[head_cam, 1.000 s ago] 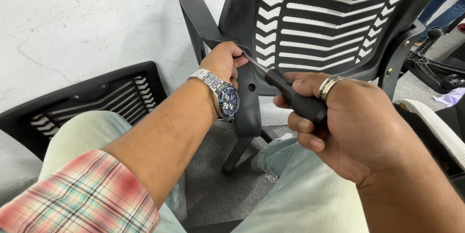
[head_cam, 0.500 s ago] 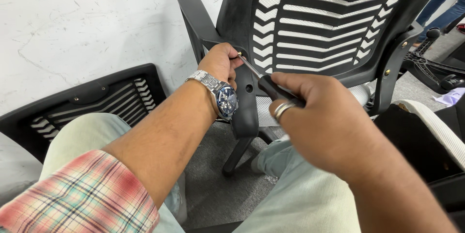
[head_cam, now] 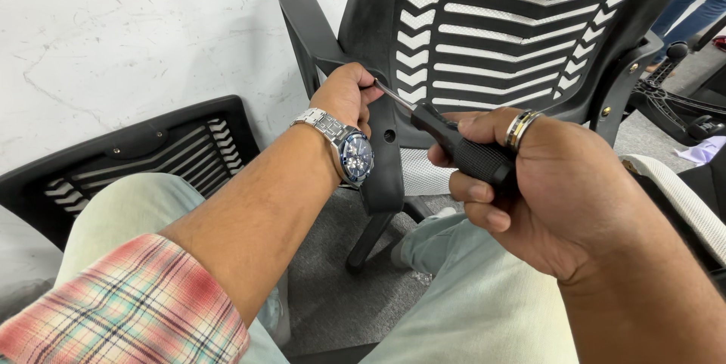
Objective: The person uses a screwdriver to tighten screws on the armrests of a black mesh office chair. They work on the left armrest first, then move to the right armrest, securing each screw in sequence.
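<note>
Screwdriver [head_cam: 454,141] clenched in right hand [head_cam: 560,190]; left hand [head_cam: 344,95] pinches its tip at the chair [head_cam: 484,38] armrest; keep shaft straight.

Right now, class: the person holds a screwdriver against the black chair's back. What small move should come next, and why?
Probably a short twist of the right hand on the screwdriver. Its shaft already slants up to the chair frame, where the left hand pinches around the tip, seemingly steadying it. The tip itself is hidden, so checking that it sits properly comes first.
</note>
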